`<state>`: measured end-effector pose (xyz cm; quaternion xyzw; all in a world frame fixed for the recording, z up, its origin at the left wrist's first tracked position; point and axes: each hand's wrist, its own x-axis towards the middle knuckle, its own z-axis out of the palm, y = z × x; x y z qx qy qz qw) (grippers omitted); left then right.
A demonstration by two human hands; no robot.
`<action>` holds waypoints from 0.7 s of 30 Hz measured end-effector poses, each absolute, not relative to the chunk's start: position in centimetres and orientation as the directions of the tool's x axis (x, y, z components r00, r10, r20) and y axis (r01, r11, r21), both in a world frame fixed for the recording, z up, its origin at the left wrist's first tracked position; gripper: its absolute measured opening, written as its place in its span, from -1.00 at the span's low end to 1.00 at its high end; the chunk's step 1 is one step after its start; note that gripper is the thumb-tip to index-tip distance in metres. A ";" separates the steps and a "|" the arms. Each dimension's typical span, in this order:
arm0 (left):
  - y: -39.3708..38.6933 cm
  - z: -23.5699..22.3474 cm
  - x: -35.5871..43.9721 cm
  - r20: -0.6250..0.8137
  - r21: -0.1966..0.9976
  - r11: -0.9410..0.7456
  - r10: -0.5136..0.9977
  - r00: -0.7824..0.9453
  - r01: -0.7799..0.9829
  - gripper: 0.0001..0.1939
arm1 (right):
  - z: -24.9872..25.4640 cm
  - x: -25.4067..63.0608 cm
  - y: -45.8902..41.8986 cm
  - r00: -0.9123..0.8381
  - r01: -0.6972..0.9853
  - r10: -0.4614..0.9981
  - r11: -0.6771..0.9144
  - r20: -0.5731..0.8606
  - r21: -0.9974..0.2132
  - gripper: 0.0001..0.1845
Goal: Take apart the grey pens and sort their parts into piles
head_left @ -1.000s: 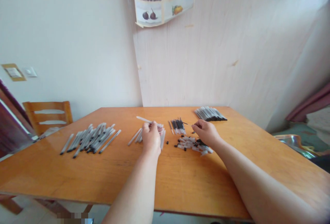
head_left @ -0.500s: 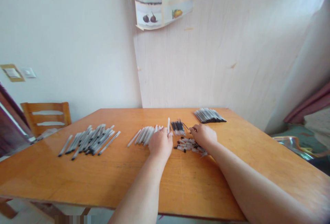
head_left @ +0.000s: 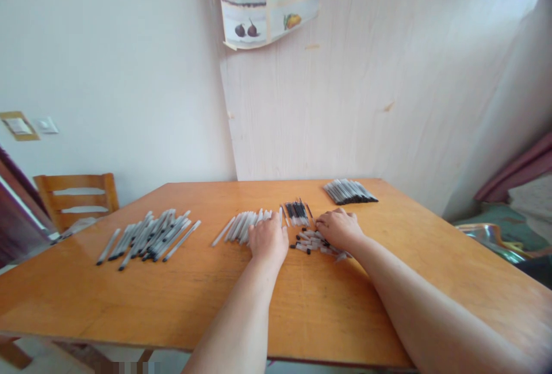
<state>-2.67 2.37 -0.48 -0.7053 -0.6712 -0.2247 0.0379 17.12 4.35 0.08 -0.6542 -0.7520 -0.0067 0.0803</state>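
Note:
My left hand (head_left: 268, 239) is closed at the right end of a row of white pen barrels (head_left: 241, 226). A white tip of one barrel (head_left: 281, 215) shows at its fingers. My right hand (head_left: 338, 228) has curled fingers and rests at the edge of a heap of clear pen caps with black ends (head_left: 311, 241); anything in its fingertips is hidden. Between and beyond the hands lies a small group of dark pen refills (head_left: 297, 213). One thin refill (head_left: 309, 209) slants just left of my right fingers.
A loose pile of black-ended pens (head_left: 150, 236) lies on the left of the wooden table (head_left: 172, 311). A neat row of pens (head_left: 349, 191) sits at the back right. A wooden chair (head_left: 77, 197) stands beyond the left edge. A fruit picture (head_left: 269, 3) hangs on the wall.
The barrel in my left hand, upright before, has tipped down and shows less. My right fingers have shifted slightly, and the thin refill near them stands steeper.

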 end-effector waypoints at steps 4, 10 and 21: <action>2.6 -0.9 -2.6 0.393 0.200 -0.119 0.919 0.032 0.973 -0.80 | 0.4 17.4 4.0 -0.119 0.988 0.984 0.130 0.132 -0.083 -0.57; 2.8 -1.1 -2.5 0.395 0.186 -0.107 0.918 0.025 0.977 -0.82 | 0.7 17.6 3.7 -0.059 0.986 0.984 0.084 0.170 -0.145 -0.62; 2.5 -1.2 -2.5 0.406 0.175 -0.098 0.914 0.019 0.980 -0.81 | 0.9 17.6 3.4 -0.032 0.970 0.966 0.092 0.258 -0.225 -0.61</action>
